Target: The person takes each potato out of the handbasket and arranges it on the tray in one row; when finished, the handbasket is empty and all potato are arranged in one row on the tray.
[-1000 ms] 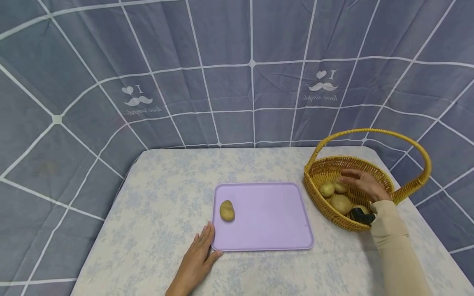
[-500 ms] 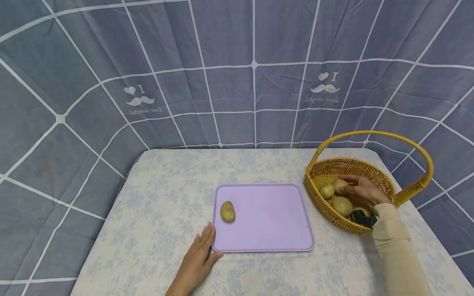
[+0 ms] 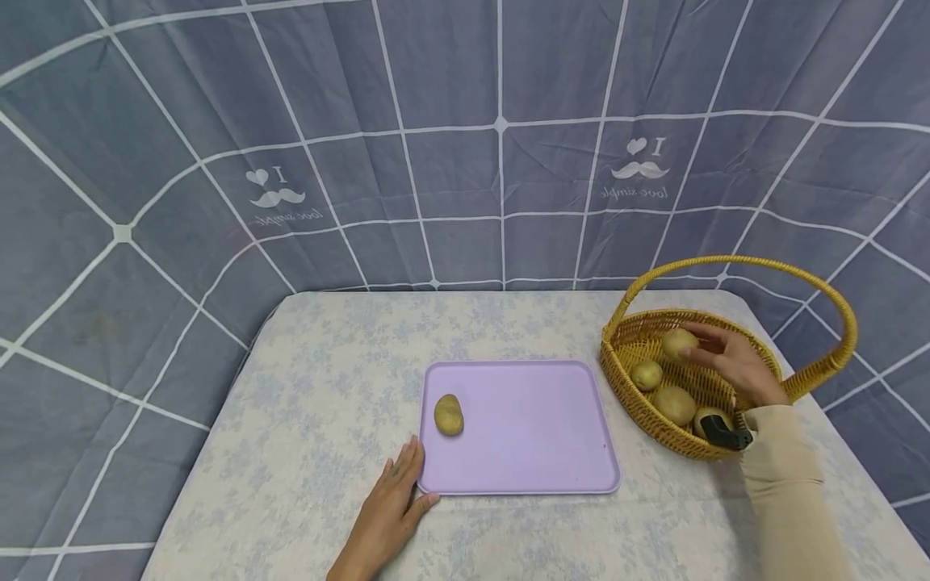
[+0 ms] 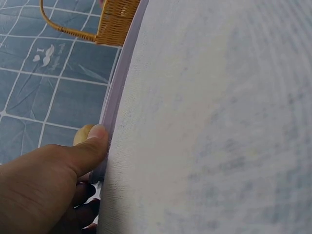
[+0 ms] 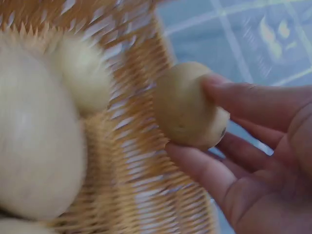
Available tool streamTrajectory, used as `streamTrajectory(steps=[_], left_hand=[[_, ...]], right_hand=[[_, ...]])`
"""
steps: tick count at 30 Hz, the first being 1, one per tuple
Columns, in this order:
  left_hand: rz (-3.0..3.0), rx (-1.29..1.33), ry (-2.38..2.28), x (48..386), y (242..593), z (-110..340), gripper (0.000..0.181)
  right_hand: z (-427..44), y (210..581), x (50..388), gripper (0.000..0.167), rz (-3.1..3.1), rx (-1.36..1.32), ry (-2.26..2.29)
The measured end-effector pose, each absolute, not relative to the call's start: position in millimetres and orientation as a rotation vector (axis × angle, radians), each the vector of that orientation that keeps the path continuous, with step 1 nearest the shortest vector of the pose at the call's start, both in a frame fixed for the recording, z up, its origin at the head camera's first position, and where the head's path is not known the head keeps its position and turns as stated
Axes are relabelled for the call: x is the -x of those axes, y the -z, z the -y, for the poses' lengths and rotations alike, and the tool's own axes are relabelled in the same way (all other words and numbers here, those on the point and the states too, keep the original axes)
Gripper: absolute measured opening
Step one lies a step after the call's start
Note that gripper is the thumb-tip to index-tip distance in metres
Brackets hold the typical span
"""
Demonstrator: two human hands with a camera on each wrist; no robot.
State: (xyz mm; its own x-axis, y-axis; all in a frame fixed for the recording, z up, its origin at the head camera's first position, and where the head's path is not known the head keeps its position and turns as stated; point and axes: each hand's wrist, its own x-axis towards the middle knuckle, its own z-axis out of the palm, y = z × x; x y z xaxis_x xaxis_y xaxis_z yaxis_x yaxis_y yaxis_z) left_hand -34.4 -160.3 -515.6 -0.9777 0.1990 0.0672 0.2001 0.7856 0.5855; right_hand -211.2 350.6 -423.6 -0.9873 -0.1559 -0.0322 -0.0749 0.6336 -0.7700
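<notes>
My right hand [image 3: 737, 363] pinches a round potato [image 3: 679, 344] between thumb and fingers, raised within the wicker basket [image 3: 617, 387]. In the right wrist view the held potato [image 5: 187, 105] shows a small dark spot, and a larger potato [image 5: 34, 131] lies blurred at left. Several other potatoes rest in the basket, among them a small one [image 3: 646, 375] and a big one [image 3: 674, 405]. My left hand [image 3: 388, 508] rests with straight fingers against the near left corner of the lilac tray [image 3: 530, 436]. One brown potato [image 3: 449, 415] lies on the tray's left part.
The basket's tall arched handle [image 3: 741, 260] rises over the right hand and forearm. A floral cloth covers the table [image 3: 320, 387]. Behind stands a blue-grey checked curtain [image 3: 450, 177]. A black wrist device [image 3: 726, 433] sits on the right wrist, by the basket's near rim.
The right hand has closed its fingers on a potato in the basket and lifted it up and slightly right. The left hand stays in place at the tray.
</notes>
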Motion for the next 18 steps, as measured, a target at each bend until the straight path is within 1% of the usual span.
streamTrajectory(steps=[5,10,13,18], left_hand=[[2.964,0.327,0.971,34.9,515.8,160.1,0.075],[2.968,0.319,0.974,34.9,513.7,160.4,0.075],[2.968,0.316,0.977,34.8,512.5,160.3,0.075],[2.972,0.313,0.986,33.6,511.2,159.1,0.074]], right_hand=[[-331.4,394.4,195.7,0.051,-2.789,0.306,1.488],[-295.9,370.9,179.4,0.048,-2.651,0.548,1.720],[-269.9,368.4,177.3,0.049,-2.517,0.675,1.815],[-222.4,383.0,184.3,0.049,-2.306,0.766,1.905]])
